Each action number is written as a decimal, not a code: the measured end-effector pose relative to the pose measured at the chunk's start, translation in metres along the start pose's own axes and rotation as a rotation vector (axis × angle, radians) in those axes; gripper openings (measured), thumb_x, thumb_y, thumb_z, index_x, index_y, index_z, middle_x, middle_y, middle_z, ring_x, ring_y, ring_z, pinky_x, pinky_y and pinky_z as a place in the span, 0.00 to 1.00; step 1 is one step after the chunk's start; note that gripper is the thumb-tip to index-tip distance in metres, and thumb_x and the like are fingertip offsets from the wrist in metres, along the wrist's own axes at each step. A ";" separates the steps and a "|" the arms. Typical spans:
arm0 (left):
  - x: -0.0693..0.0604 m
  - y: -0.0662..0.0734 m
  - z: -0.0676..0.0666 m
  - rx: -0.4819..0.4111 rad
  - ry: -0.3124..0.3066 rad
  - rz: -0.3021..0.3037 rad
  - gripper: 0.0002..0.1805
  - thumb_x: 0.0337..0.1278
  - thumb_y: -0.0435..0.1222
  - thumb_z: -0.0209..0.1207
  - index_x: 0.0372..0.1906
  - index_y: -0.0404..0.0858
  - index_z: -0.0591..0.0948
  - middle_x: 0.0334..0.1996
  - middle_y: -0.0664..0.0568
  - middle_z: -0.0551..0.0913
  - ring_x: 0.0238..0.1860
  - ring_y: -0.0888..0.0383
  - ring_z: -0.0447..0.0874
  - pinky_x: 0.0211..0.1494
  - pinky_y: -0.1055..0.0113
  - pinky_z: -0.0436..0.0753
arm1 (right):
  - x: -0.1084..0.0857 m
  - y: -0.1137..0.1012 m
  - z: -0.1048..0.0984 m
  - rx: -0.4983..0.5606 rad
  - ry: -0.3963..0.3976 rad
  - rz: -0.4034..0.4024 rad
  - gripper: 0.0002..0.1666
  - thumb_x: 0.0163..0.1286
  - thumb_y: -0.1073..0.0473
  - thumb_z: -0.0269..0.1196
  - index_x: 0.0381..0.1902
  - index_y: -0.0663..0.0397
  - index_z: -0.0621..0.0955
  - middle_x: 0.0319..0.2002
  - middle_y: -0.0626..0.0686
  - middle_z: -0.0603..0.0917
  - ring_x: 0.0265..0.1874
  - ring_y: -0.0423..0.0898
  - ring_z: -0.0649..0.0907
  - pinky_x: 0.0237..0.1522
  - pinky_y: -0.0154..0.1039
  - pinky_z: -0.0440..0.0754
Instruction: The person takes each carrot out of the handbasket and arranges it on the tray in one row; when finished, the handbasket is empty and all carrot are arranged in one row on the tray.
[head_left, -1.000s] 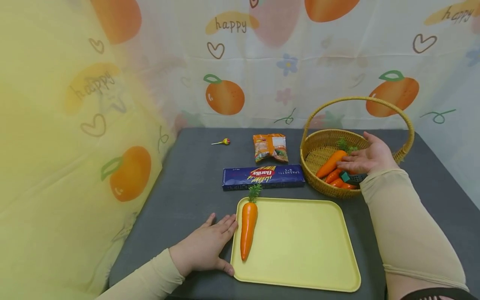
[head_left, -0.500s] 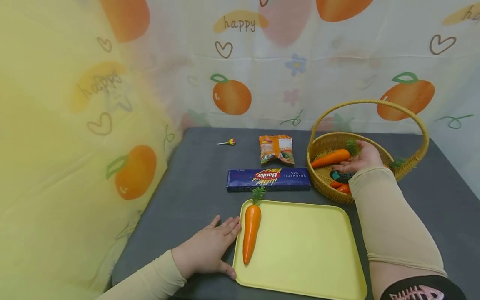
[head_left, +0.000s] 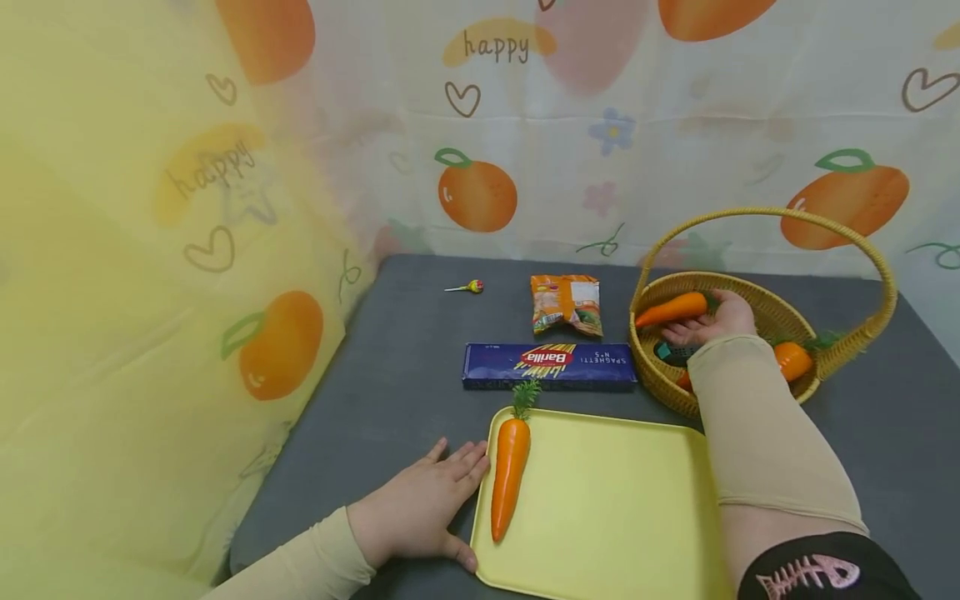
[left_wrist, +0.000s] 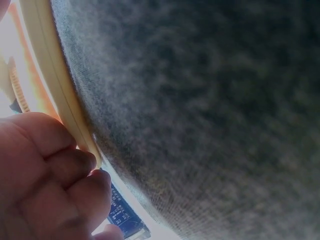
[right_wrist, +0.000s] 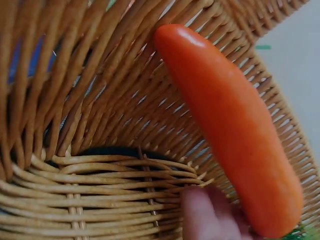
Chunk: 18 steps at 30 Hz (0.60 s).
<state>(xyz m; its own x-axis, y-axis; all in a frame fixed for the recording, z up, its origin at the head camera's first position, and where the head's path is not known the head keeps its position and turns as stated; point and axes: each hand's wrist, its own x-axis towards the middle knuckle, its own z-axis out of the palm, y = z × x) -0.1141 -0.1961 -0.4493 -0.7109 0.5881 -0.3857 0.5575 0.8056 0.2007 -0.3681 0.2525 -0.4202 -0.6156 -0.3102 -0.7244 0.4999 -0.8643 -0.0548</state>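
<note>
My left hand (head_left: 420,504) rests at the left edge of the yellow tray (head_left: 600,500), fingers and thumb spread along its rim (left_wrist: 62,85). On the tray's left side lies an orange carrot (head_left: 511,475), its green top over the far rim. My right hand (head_left: 716,321) reaches into the wicker basket (head_left: 780,312). Its fingers (right_wrist: 205,212) touch the thick end of another carrot (right_wrist: 232,130), which leans on the basket wall. I see no curl round that carrot; the thumb's hold on its leafy end is hidden. A further carrot (head_left: 793,360) lies right of my wrist.
Behind the tray is a blue spaghetti box (head_left: 550,367). Farther back lie an orange snack packet (head_left: 566,305) and a lollipop (head_left: 472,287). The basket's tall handle (head_left: 757,212) arches above my right hand. A printed curtain (head_left: 352,167) borders the table.
My right hand has moved deeper left into the basket, and the carrot beside it has turned more level. A carrot at the right has come into view. My left hand stays at the tray.
</note>
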 end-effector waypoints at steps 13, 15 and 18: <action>0.000 0.001 -0.001 0.016 0.013 0.008 0.72 0.49 0.77 0.70 0.89 0.38 0.60 0.90 0.46 0.55 0.89 0.48 0.59 0.89 0.36 0.57 | 0.004 0.006 0.009 -0.089 -0.039 -0.112 0.29 0.82 0.48 0.66 0.74 0.26 0.69 0.68 0.41 0.77 0.65 0.46 0.84 0.83 0.41 0.65; 0.001 0.000 -0.001 0.012 0.007 0.005 0.72 0.49 0.77 0.70 0.90 0.38 0.59 0.90 0.46 0.55 0.89 0.48 0.59 0.89 0.36 0.57 | 0.002 0.007 0.011 -0.095 -0.047 -0.113 0.23 0.82 0.49 0.67 0.69 0.31 0.73 0.60 0.46 0.82 0.60 0.49 0.86 0.81 0.41 0.69; 0.001 0.000 -0.002 0.006 0.002 0.004 0.72 0.49 0.76 0.71 0.90 0.38 0.59 0.90 0.46 0.55 0.89 0.48 0.58 0.89 0.36 0.56 | -0.006 0.007 0.013 -0.090 -0.074 -0.126 0.23 0.82 0.51 0.67 0.69 0.30 0.74 0.60 0.49 0.83 0.61 0.50 0.86 0.81 0.43 0.70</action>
<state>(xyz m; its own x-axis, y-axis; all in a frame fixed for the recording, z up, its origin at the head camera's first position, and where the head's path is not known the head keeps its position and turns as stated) -0.1153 -0.1952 -0.4482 -0.7094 0.5918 -0.3828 0.5632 0.8025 0.1969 -0.3687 0.2431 -0.4075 -0.7183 -0.2331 -0.6555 0.4665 -0.8604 -0.2053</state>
